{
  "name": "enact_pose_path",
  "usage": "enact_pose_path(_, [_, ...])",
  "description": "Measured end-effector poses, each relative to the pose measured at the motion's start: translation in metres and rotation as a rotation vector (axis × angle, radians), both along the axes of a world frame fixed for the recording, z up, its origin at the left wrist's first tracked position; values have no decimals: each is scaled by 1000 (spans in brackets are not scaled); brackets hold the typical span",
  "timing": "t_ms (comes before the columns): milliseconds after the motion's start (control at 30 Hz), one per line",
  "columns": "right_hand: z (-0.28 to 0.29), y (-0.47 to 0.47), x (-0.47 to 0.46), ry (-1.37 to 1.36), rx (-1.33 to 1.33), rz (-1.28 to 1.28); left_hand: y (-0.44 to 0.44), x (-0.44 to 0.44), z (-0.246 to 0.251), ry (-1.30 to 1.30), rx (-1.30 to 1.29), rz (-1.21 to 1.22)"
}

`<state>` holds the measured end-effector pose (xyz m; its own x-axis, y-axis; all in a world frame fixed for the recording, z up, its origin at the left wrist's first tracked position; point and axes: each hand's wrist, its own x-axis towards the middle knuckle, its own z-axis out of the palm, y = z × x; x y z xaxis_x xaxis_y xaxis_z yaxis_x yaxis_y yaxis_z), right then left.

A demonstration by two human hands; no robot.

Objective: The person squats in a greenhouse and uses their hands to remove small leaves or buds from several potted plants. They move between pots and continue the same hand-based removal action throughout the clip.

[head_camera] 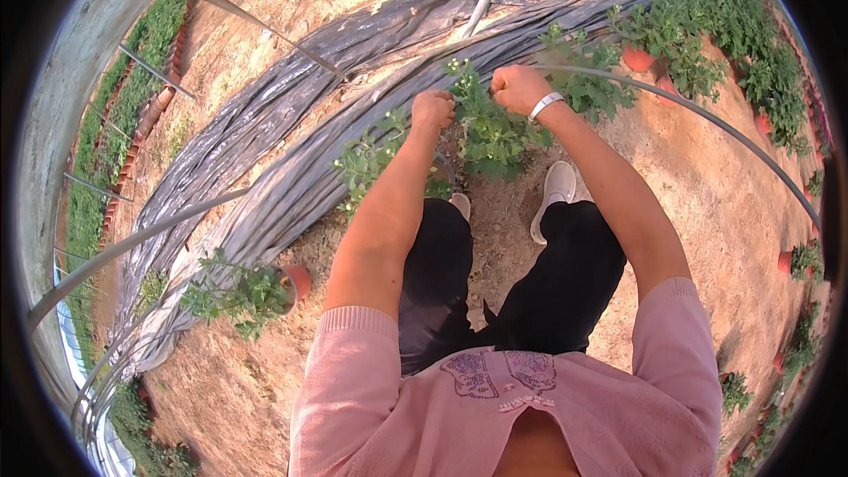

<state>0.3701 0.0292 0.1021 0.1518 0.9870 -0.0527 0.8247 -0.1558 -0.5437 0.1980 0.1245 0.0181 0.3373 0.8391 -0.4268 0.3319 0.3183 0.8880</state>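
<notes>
A leafy plant with pale flower buds (487, 129) stands in front of me, between my two hands. On its left side is my left hand (434, 109), fingers curled in; whether they hold a stem cannot be seen. My right hand (520, 89), with a pale band at the wrist, is bent into a loose fist at the upper right of the plant, its fingertips hidden. Another budding plant (368, 162) grows beside my left forearm, with part of a dark pot rim showing. Beyond my right wrist are more leafy stems (589, 76).
Bunched dark plastic sheeting (298, 172) runs across the ground beyond the plants. A curved pipe (715, 116) arches at the right, near my right wrist. Potted plants stand at the left (242, 298) and upper right (695, 33). My shoes (556, 192) rest on bare soil.
</notes>
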Motion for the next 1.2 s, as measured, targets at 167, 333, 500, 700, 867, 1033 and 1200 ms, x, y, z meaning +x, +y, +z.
enact_pose_path(167, [-40,7,-4,119,42,-46,-10,25,-18,-170,-59,124])
enact_pose_path(333, [-63,1,1,304,20,-85,-20,37,-19,-226,-96,85])
enact_pose_path(500, [-70,-4,9,337,7,-183,-27,41,-22,-342,-43,20])
enact_pose_path(700, [-71,-4,9,273,28,-162,-32,36,-19,-433,-97,41])
enact_pose_path(867, [-70,-4,8,203,72,-145,-30,33,-17,-425,-77,17])
enact_pose_path(1033, [-70,-2,3,176,76,-129,-28,30,-18,-391,-75,5])
enact_pose_path(1200, [-72,0,0,211,34,-166,-26,27,-17,-433,-149,-22])
